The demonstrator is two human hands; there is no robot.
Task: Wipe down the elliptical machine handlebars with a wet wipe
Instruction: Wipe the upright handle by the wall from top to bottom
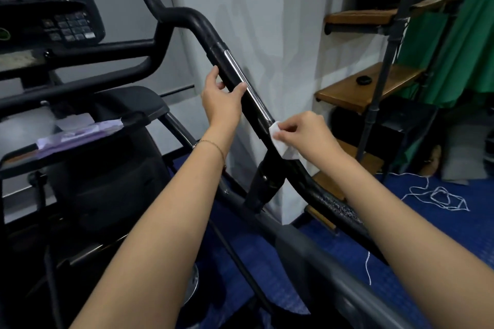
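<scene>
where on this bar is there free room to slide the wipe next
Free: the bar between the left hand and the wipe. Crowded: just below the wipe, where a post joins under the right hand.

The white wall (235, 8) is crowding the handlebar (203, 27) at 3 o'clock; open room is lying toward 9 o'clock.
</scene>
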